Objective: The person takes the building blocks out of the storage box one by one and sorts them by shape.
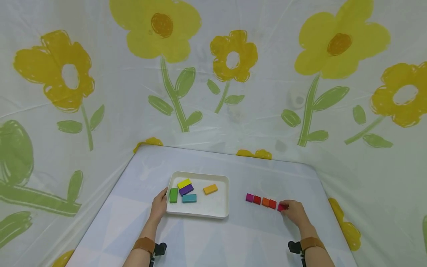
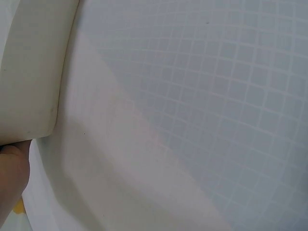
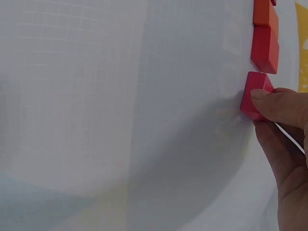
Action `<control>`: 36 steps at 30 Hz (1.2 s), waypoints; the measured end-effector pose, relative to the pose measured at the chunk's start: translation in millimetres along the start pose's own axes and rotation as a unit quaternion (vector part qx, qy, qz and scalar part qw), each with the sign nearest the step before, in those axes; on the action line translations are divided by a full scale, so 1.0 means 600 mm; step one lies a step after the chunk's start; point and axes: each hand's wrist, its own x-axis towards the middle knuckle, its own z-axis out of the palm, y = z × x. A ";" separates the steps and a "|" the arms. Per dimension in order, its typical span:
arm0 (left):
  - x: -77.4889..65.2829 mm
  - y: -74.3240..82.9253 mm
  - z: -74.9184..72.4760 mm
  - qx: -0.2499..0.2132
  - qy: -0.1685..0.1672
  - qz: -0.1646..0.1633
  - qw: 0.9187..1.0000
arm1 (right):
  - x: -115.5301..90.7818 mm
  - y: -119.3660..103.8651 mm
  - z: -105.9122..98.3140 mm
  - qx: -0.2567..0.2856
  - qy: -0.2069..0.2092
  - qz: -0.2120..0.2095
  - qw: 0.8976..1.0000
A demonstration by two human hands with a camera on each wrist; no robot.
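Observation:
At the left side of a white tray [image 1: 200, 214], my left hand [image 1: 159, 204] touches the outer wall with its fingers fairly straight. In the left wrist view, only part of that hand [image 2: 13, 175] shows beside the tray's corner [image 2: 33, 96]. My right hand [image 1: 295, 212] pinches a pinkish-red block [image 3: 252, 96] between thumb and fingers, low over the table. This block is the right end of a row, a small gap from a red block [image 1: 272, 204]. Leftward in the row come an orange block [image 1: 265, 202], another red block [image 1: 257, 200] and a magenta block [image 1: 249, 197].
Inside the tray lie a green block [image 1: 173, 195], a yellow block [image 1: 184, 183], a purple block [image 1: 186, 190], a teal block [image 1: 189, 198] and a yellow-orange block [image 1: 210, 189]. A flower-printed cloth [image 1: 260, 111] hangs around the pale table [image 1: 213, 241].

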 end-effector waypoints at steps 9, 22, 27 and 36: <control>0.003 -0.002 -0.003 -0.002 0.006 -0.001 1.000 | 0.007 -0.012 -0.005 -0.003 0.007 -0.015 1.000; -0.002 -0.001 -0.004 -0.004 0.011 -0.008 1.000 | 0.045 -0.128 0.003 -0.008 0.095 -0.134 0.986; -0.002 0.003 0.001 0.000 0.010 -0.008 1.000 | 0.067 -0.221 0.052 -0.026 0.092 -0.195 0.976; 0.001 0.003 0.002 0.004 0.013 -0.005 1.000 | 0.093 -0.363 0.104 -0.044 0.027 -0.272 0.961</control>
